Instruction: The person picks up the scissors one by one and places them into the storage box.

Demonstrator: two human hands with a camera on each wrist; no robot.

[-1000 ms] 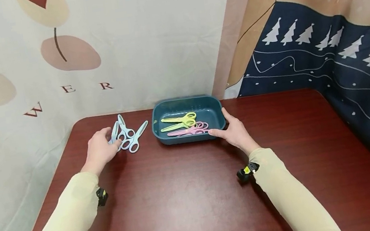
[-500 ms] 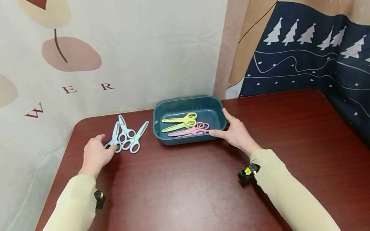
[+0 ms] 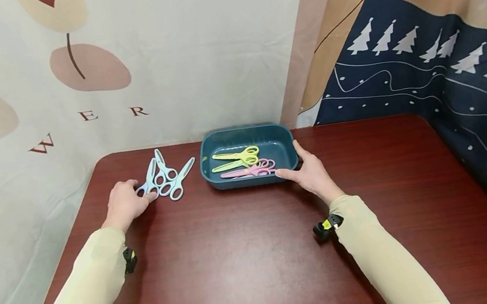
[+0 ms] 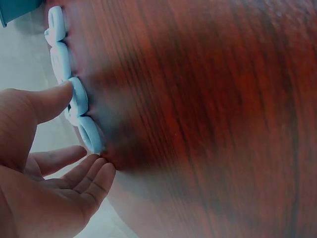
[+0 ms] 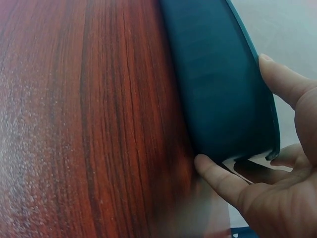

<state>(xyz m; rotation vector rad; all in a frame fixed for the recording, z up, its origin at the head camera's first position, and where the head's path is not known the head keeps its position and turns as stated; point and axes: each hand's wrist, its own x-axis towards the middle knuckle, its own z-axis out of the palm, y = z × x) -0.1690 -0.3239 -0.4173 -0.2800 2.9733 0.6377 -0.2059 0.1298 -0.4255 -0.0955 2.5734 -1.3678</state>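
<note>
Pale-blue scissors (image 3: pixel 165 171) lie at nine o'clock from the teal tray (image 3: pixel 247 183); your loosely spread left hand (image 3: pixel 124 202) touches a handle (image 4: pixel 83 97) and should pinch one pair alone, while your right hand (image 3: pixel 313 173) grips the tray at four o'clock.

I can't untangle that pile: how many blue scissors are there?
3, on the table left of the bin: left scissors by the left fingers, middle scissors, and right scissors nearest the bin. More could hide underneath.
</note>
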